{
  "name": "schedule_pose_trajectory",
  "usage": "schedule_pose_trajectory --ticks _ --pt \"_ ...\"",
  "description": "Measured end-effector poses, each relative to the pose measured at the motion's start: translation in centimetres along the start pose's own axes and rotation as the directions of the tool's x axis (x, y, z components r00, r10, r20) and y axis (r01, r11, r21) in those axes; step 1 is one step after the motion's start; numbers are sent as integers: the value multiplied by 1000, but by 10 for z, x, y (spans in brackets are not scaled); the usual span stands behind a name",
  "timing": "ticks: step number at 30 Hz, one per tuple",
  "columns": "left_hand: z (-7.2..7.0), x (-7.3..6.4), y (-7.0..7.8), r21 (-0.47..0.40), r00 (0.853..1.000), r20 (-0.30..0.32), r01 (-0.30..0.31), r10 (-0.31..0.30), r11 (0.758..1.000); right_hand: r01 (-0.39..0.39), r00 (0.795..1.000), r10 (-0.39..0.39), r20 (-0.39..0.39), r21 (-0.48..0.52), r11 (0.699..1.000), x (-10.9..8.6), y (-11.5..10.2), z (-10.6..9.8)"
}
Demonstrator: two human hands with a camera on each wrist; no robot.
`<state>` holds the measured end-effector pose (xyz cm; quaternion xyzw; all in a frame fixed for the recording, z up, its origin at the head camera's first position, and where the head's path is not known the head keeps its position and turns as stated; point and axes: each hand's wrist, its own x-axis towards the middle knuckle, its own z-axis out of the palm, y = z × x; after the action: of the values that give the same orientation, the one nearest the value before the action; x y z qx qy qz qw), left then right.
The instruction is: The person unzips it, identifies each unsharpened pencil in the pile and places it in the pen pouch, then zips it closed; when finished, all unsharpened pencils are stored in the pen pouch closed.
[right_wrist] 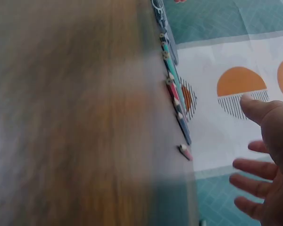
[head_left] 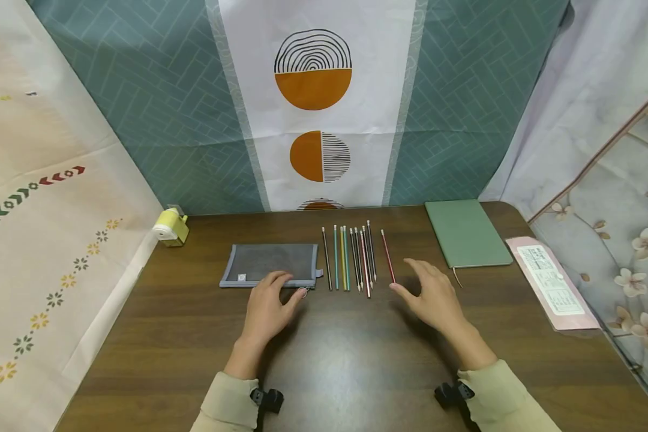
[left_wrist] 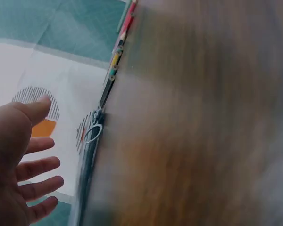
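A grey mesh zip pouch lies flat left of centre. Over its front right corner hovers my left hand, thumb and fingers spread and holding nothing; the zip's metal ring is by the thumb. Several pencils are laid out side by side just right of the pouch, pointing away from me. One red pencil lies a little apart at the right end. My right hand is beside it, thumb tip close to its near end. In the right wrist view the right hand's fingers are loosely extended around nothing.
A green notebook with a ribbon marker is at the back right, beside a pink packet with a white label. The yellow pencil sharpener stands at the far left corner. Patterned cloth hangs behind the brown table.
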<state>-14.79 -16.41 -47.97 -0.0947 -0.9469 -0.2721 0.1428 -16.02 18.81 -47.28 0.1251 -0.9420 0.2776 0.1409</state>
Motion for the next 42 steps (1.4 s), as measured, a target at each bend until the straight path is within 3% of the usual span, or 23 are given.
schedule_pose_trajectory --ticks 7,18,28,34,42 --pt "5 0 -4 -81 997 -54 55 -59 995 111 993 -104 -52 151 982 15 -6 16" --pt "10 4 -9 -90 992 36 127 -124 988 216 975 -220 -21 304 928 34 -31 54" --pt "15 10 -5 -90 985 42 170 -166 981 247 955 -289 65 363 898 50 -68 86" --pt "18 15 -1 -70 988 45 147 -145 987 287 929 -344 136 321 903 61 -82 96" --pt "22 16 -4 -36 990 16 139 -139 990 387 856 -429 288 195 901 79 -100 107"
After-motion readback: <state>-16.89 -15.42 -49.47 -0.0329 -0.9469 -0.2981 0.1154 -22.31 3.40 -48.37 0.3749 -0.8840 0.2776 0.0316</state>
